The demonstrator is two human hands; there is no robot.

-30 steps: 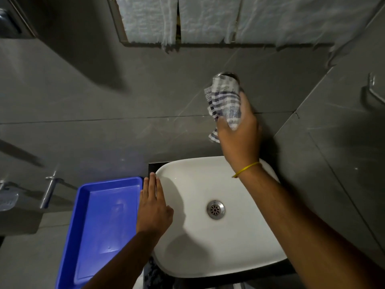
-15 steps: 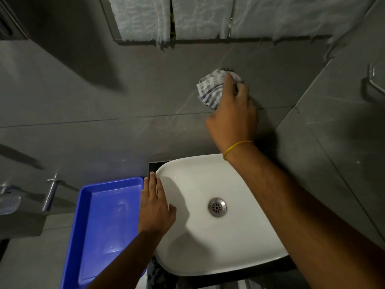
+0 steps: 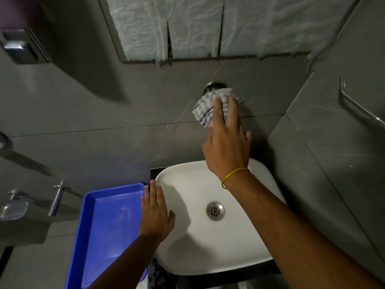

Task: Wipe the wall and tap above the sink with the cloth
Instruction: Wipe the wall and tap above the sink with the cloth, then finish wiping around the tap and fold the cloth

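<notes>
Above the one white oval ceramic sink (image 3: 187, 243), against the grey matt tiled wall (image 3: 104, 105): one right hand (image 3: 228, 147) raised, fingers (image 3: 216, 109) closed round one crumpled blue-and-white checked cloth (image 3: 205, 107), pressing it onto the single chrome tap (image 3: 213, 85), of which only the round metal base at the wall shows, the rest hidden by cloth and hand. One thin yellow band (image 3: 232, 175) round the right wrist. At the sink's left rim: one left hand (image 3: 155, 213) lying flat, palm down, fingers spread and straight, gripping nothing, fingertips reaching the edge nearest the wall. In the basin: one round steel drain (image 3: 215, 211) with small holes, smooth glossy white around it. Just beside the sink, on the left: one blue rectangular plastic tray (image 3: 104, 226), shallow, with raised walls and a smooth floor, touching or nearly touching the left hand. At the top: one framed mirror (image 3: 208, 28), covered by three hanging strips of white wrinkled sheet with ragged lower edges. On the right wall: one bent metal rail (image 3: 358, 107). Far left: two dim metal fittings, one a shallow soap dish (image 3: 13, 209), one a slim lever handle (image 3: 56, 197); top left, one dark box-shaped fixture (image 3: 20, 49), detail not clear.
</notes>
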